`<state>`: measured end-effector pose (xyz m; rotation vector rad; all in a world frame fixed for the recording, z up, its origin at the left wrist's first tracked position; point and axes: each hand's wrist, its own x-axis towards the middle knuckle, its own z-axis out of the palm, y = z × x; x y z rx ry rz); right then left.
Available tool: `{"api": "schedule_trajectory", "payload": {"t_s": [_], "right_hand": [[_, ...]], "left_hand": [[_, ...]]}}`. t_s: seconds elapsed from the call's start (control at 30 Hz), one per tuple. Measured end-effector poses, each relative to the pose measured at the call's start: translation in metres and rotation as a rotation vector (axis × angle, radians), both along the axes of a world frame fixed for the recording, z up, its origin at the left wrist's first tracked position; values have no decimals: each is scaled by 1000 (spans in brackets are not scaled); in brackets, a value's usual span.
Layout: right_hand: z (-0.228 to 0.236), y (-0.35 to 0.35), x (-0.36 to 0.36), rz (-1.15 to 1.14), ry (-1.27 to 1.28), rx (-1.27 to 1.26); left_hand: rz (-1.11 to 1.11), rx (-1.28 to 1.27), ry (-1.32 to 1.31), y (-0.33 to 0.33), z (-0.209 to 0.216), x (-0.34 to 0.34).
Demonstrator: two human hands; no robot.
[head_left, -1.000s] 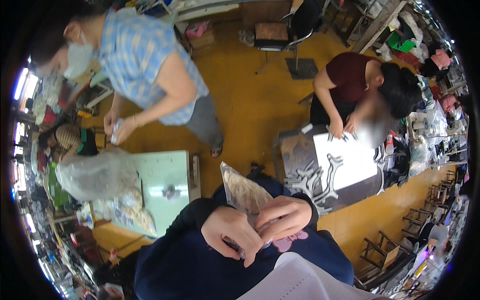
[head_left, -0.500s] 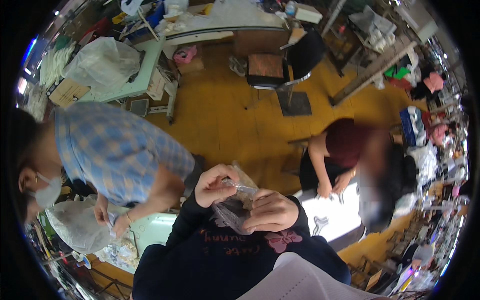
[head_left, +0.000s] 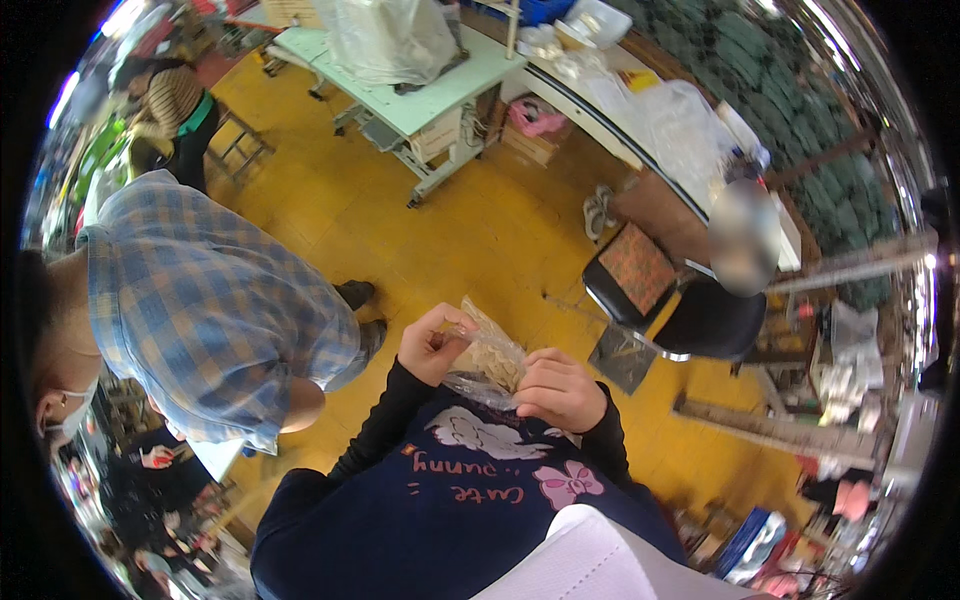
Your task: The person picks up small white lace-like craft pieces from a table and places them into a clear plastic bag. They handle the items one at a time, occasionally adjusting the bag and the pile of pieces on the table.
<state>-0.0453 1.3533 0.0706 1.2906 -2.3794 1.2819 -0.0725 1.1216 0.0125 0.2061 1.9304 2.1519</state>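
Note:
A clear plastic bag (head_left: 492, 352) of pale beige pieces is held up in front of my chest. My left hand (head_left: 432, 343) pinches the bag's upper left edge between thumb and fingers. On the other side, my right hand (head_left: 560, 388) has its fingers curled round the bag's right edge. Loose film hangs below between the two hands. What exactly the beige pieces are, I cannot make out.
A person in a plaid shirt (head_left: 200, 310) stands close on my left. Ahead are a pale green table (head_left: 415, 105) with a covered machine and a black chair (head_left: 712, 318) with a patterned seat. A wooden beam (head_left: 775, 430) lies to the right.
My view has swung left, so the chair and table now sit farther right. The seated person in dark red has left the picture. Both hands still hold the bag, now spread flatter.

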Motion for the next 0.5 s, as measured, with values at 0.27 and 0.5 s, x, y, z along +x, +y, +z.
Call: {"api": "schedule_trajectory", "payload": {"t_s": [0.27, 0.5], "right_hand": [[-48, 36, -76, 260, -94, 98], [-161, 195, -110, -426, -215, 385]], "left_hand": [[14, -109, -229, 69, -28, -13], [21, -401, -238, 129, -110, -53]]}}
